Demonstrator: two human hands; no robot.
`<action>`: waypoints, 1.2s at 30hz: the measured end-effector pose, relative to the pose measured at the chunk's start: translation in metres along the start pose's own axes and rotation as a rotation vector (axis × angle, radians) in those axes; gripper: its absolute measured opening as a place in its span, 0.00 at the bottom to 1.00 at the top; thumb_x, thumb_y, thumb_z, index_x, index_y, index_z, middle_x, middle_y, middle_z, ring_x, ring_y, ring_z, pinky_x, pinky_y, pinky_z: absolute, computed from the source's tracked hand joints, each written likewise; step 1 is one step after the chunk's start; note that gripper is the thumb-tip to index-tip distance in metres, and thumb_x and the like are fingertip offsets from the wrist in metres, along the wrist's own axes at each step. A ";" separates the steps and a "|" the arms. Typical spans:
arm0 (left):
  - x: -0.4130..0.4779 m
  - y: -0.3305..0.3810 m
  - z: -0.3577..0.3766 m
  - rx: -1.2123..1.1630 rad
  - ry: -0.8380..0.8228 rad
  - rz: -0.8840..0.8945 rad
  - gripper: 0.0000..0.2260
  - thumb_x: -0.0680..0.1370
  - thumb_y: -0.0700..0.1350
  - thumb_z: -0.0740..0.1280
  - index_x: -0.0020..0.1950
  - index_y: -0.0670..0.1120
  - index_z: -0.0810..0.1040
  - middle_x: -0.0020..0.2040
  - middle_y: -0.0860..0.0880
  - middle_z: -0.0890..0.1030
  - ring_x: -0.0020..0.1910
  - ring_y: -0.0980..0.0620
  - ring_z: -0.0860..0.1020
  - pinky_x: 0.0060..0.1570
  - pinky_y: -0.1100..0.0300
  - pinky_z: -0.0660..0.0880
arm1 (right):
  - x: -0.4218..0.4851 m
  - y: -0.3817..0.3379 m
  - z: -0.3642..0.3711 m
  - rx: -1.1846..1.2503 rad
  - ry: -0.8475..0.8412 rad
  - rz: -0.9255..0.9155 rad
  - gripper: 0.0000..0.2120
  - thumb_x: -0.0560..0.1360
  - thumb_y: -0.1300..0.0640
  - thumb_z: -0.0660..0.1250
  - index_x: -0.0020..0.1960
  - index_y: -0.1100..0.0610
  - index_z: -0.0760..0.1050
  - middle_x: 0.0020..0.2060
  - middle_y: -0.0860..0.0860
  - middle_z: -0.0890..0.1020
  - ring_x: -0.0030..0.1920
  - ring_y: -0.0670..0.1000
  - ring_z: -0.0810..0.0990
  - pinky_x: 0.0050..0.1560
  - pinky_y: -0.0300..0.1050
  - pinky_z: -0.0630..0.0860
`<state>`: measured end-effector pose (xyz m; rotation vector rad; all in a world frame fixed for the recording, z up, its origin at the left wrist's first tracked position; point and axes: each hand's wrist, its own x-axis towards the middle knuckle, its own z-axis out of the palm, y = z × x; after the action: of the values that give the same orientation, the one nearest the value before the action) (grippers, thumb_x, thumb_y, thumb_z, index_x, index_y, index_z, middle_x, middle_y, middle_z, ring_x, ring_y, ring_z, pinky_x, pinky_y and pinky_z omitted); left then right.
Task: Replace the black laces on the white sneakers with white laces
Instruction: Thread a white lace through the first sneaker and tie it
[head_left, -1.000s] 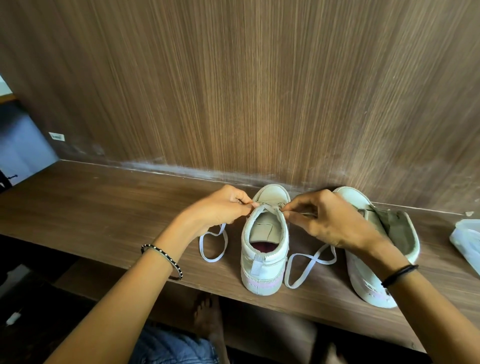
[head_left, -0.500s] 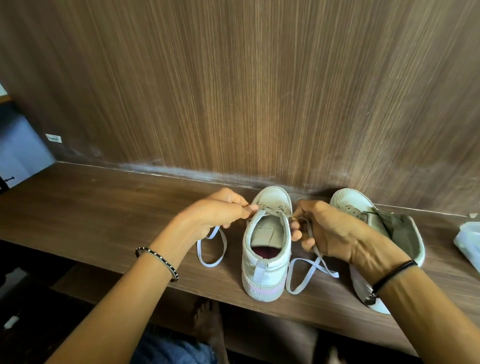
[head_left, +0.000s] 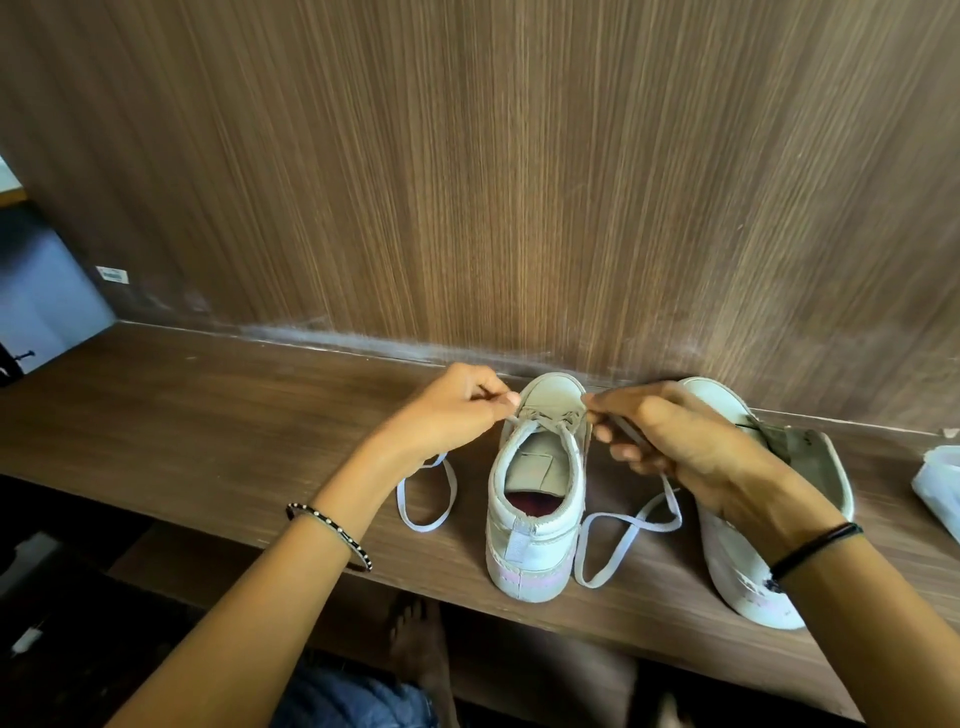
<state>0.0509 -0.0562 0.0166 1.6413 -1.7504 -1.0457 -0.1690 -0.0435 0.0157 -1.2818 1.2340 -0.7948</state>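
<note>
**Lacing the first shoe: toe-end crossings in, upper eyelets to go**

Works on the white sneaker (head_left: 535, 499) set heel-first near 6 o'clock on the wooden shelf (head_left: 208, 415), toe toward the back panel. Holds the white lace (head_left: 608, 515) on both sides of the eyelet rows. Left hand (head_left: 457, 410) at 10 o'clock of the shoe's mouth, thumb and forefinger pinched narrow on one run. Right hand (head_left: 675, 441) at 2 o'clock, fingers curled round the other run. Lets the slack lie in loops on the shelf, one at 9 o'clock of the heel and one at 3 o'clock.

Shows crossings only over the toe-end eyelets. Judged from that, sits partway up this shoe, drawing a crossing snug. Calls next for even pull on both runs. Then calls for feeding each tip through the next free eyelet on the opposite side, keeping the flat lace untwisted.

Keeps the second sneaker (head_left: 737, 571) at 3 o'clock, partly behind the right forearm, tongue thrown open. Cannot tell whether any lace sits in it. Has a clear plastic bag (head_left: 940, 488) at the right edge.
</note>
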 end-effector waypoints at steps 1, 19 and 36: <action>-0.001 0.005 0.001 -0.014 0.005 0.070 0.07 0.83 0.47 0.67 0.55 0.48 0.83 0.55 0.54 0.84 0.59 0.58 0.79 0.62 0.59 0.74 | -0.001 -0.003 0.000 -0.040 0.016 -0.052 0.13 0.80 0.52 0.68 0.40 0.58 0.77 0.32 0.51 0.75 0.27 0.45 0.67 0.24 0.34 0.61; -0.002 0.042 0.006 -0.467 0.017 0.137 0.14 0.81 0.58 0.66 0.42 0.51 0.81 0.35 0.55 0.77 0.47 0.54 0.80 0.64 0.49 0.74 | -0.004 -0.022 -0.011 0.243 0.131 -0.271 0.17 0.81 0.45 0.65 0.39 0.53 0.68 0.30 0.47 0.66 0.28 0.47 0.63 0.26 0.36 0.61; -0.005 0.059 0.015 -1.106 -0.033 0.120 0.12 0.81 0.46 0.66 0.38 0.48 0.72 0.47 0.49 0.86 0.53 0.50 0.85 0.67 0.50 0.74 | -0.007 -0.008 0.000 -0.011 0.090 -0.127 0.19 0.83 0.47 0.63 0.36 0.55 0.70 0.28 0.48 0.65 0.25 0.45 0.63 0.24 0.34 0.60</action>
<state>0.0051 -0.0504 0.0564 0.7938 -0.9098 -1.5657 -0.1691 -0.0385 0.0247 -1.3567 1.2386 -0.9471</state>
